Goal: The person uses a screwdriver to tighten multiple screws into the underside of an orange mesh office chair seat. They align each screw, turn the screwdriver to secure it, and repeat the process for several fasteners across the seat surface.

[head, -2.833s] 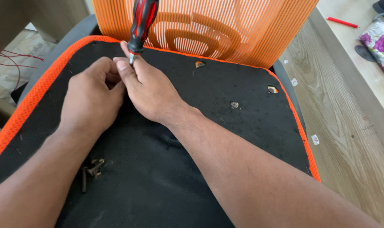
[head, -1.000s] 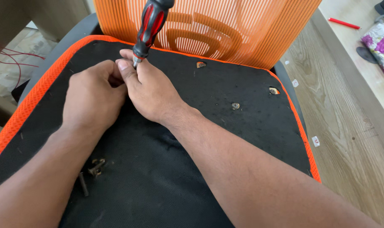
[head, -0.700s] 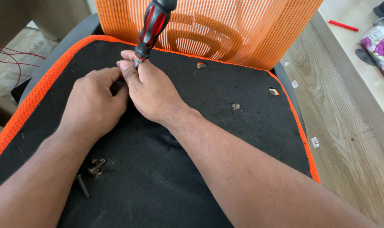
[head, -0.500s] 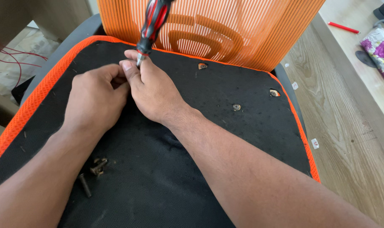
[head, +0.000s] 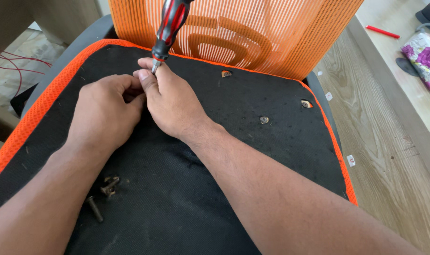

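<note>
Head view: right hand (head: 172, 101) with fingers (head: 146, 78) pinched low on the shaft of a red-and-black screwdriver (head: 170, 26), long axis rising up and away, tip hidden between both hands; left hand (head: 104, 111) curled shut just beside it, touching, hold not discernible. Outward across the black seat underside (head: 252, 156): bare screw holes (head: 264, 120) rightward, loose bolts (head: 104, 193) nearer the left forearm, orange mesh backrest (head: 271, 38) close behind, wooden floor (head: 385, 156) beyond the right edge.

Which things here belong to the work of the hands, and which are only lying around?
In use:
- screwdriver, held by the right hand
- left hand, steadying at its tip
- black seat underside
- loose bolts

Lying about:
- red pen
- flowered pouch
- red wires
</note>
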